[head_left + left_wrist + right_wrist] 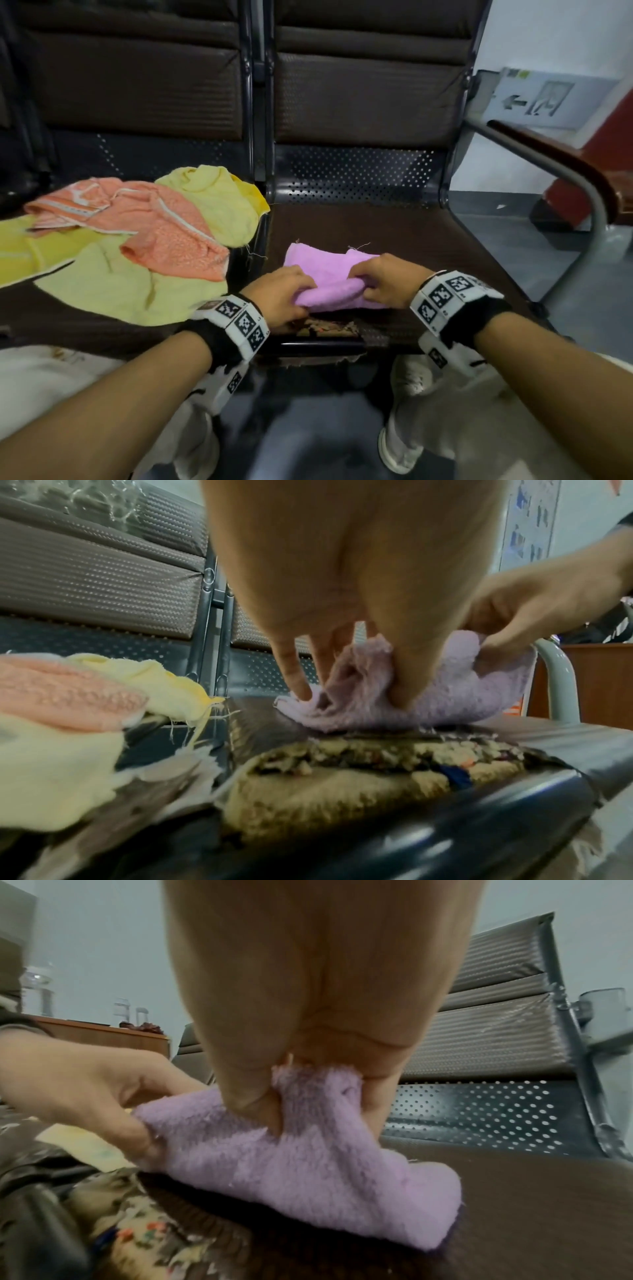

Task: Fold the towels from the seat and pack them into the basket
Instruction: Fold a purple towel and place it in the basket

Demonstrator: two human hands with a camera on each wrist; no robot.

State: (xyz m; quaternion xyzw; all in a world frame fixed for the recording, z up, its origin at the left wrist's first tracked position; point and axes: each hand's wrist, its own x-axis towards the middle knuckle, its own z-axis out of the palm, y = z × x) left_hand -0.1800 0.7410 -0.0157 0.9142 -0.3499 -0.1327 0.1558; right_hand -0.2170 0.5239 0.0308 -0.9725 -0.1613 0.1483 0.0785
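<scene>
Plainly, from the head view, the purple towel [329, 277] lies half folded on the right seat [428, 246], near its torn front edge, and both hands work it: the left hand [281, 294] grips the near-left end, the right hand [387, 281] pinches the fold at the near-right end, wrists low and forearms reaching in from either side. On the left seat a loose heap waits: an orange towel [164, 233] over yellow towels [113, 284]. No basket shows. In the left wrist view, the fingers [298, 669] point down and dig into bunched purple pile, thumb pressed into the cloth, with the other hand holding the far end. In the right wrist view, thumb and fingers [250, 1096] close narrowly round a raised ridge of cloth, lifting it off the seat. The towel looks light, soft and limp, likely to sag and creep out of line; taking it at corners or along the fold edge should keep the layers square.
</scene>
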